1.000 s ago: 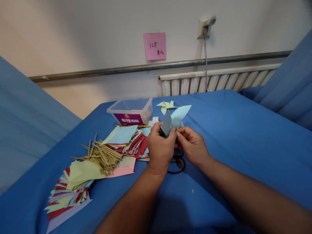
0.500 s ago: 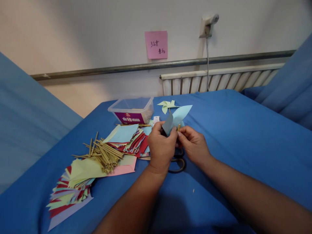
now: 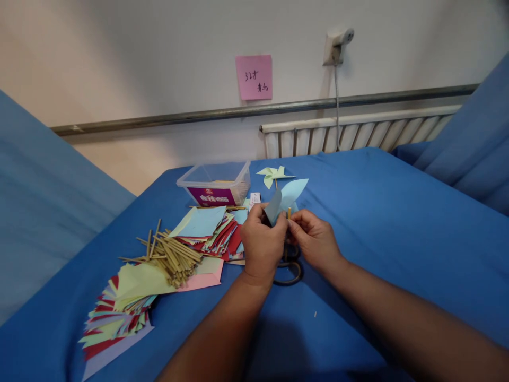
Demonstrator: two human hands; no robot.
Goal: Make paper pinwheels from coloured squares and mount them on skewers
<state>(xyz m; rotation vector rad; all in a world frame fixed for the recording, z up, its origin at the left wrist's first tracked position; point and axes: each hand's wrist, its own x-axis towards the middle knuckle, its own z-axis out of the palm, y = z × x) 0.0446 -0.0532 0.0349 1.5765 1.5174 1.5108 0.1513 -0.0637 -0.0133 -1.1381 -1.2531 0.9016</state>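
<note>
On the left of the table point(image 3: 397, 223), a fanned pile of coloured papers point(image 3: 119, 318) lies beside many loose sticks point(image 3: 178, 260) and a second paper stack point(image 3: 204, 220); these look unused, so much material seems to be left. The left hand point(image 3: 262, 239) pinches a blue paper point(image 3: 293, 192), whose blades are already bent. Behind it, one pale green pinwheel point(image 3: 272, 173) appears finished. The right hand point(image 3: 314, 236) pinches a yellow stick point(image 3: 289, 212) at the blue paper; whether they are joined, I cannot tell.

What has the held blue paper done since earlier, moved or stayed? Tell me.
Yes, the blue paper has shifted slightly down and left in view, against the green pinwheel.
</note>
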